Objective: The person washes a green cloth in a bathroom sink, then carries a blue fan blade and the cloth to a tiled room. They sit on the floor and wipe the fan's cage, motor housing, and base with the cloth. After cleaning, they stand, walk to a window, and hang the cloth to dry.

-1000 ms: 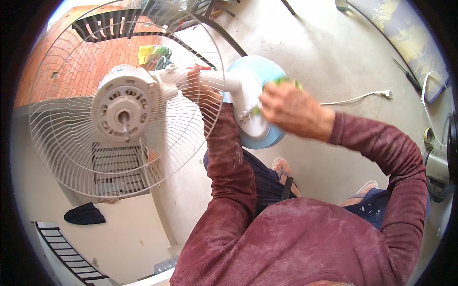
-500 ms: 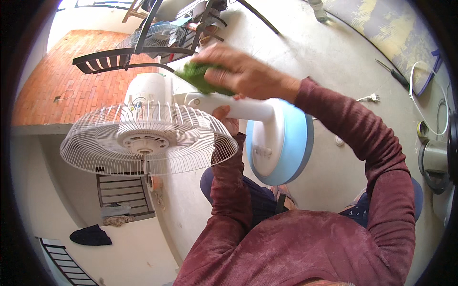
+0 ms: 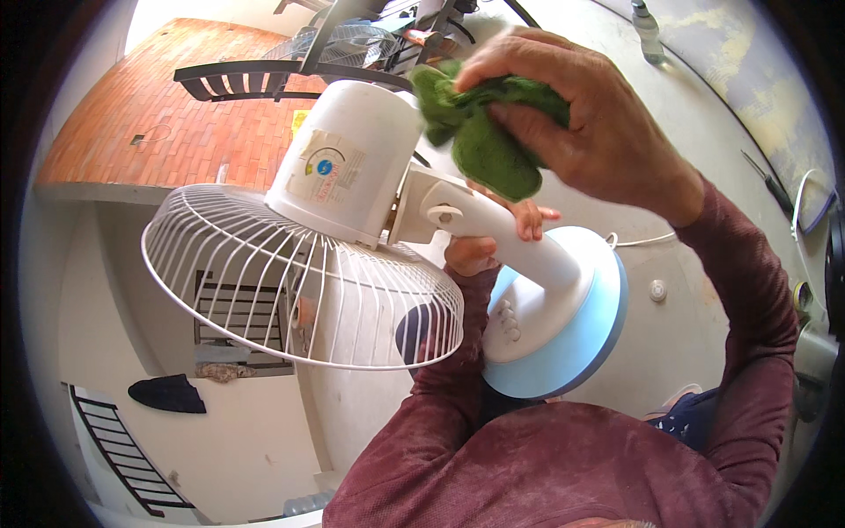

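A white electric fan (image 3: pixel 348 163) is tilted in front of me, its wire guard (image 3: pixel 299 339) to the left and its round white and light-blue base (image 3: pixel 576 339) to the right. My left hand (image 3: pixel 473 255) wraps round the fan's neck from below, thumb on the near side and fingertips on the far side. Above the neck, my right hand (image 3: pixel 590 119) grips a crumpled green cloth (image 3: pixel 502 145), which hangs apart from the motor housing. A sticker and a small knob (image 3: pixel 444 214) show on the fan.
Beyond the fan stands a dark metal rack (image 3: pixel 255 81) with another wire fan guard (image 3: pixel 352 42) on it. A clear bottle (image 3: pixel 648 35), a screwdriver (image 3: pixel 775 189) and a small round white piece (image 3: pixel 657 290) lie or stand to the right. A dark cloth (image 3: pixel 167 394) lies at lower left.
The fan has turned and tilted, bringing its motor housing up and its base nearer to me. My right hand has moved right with the cloth, off the neck. My left hand keeps its hold.
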`<control>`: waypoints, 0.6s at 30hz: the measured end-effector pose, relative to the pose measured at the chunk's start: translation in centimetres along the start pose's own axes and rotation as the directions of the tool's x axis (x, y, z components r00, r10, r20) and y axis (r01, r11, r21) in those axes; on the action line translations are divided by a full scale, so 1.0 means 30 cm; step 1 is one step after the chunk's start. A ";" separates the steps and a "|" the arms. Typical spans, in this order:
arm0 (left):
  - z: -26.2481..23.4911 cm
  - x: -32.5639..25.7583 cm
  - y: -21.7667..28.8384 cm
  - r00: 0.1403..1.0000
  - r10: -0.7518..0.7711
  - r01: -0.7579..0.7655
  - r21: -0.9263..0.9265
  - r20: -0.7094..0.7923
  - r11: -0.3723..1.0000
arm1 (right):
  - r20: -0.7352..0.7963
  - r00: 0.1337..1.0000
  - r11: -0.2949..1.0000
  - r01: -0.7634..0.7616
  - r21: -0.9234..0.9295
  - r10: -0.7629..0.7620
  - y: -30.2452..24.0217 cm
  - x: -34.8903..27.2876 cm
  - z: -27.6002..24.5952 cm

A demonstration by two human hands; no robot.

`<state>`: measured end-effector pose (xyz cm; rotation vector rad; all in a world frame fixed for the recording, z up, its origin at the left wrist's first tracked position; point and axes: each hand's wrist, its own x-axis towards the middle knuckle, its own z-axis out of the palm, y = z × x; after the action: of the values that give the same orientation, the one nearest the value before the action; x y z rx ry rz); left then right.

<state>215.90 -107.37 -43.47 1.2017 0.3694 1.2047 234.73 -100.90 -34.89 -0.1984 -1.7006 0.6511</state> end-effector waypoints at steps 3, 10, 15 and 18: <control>0.010 0.007 -0.016 1.000 -0.025 0.025 -0.003 -0.006 1.000 | 0.055 0.953 0.955 0.295 0.031 -0.296 -0.044 0.015 0.072; 0.007 -0.008 -0.031 0.998 -0.038 0.040 -0.053 0.049 0.998 | 0.186 0.960 0.881 0.268 -0.390 -0.209 0.078 -0.003 0.066; -0.005 0.039 -0.019 0.987 0.011 -0.002 -0.056 0.161 0.998 | -0.140 0.990 0.988 -0.008 -0.153 -0.013 0.081 0.054 -0.042; 0.020 0.007 -0.016 0.993 -0.089 0.085 0.047 0.077 0.995 | 0.015 0.928 0.926 0.371 -0.063 -0.371 -0.019 0.079 0.091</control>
<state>216.70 -107.43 -43.57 1.2548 0.3873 1.0760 231.71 -101.11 -32.85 0.0807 -1.7027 0.3130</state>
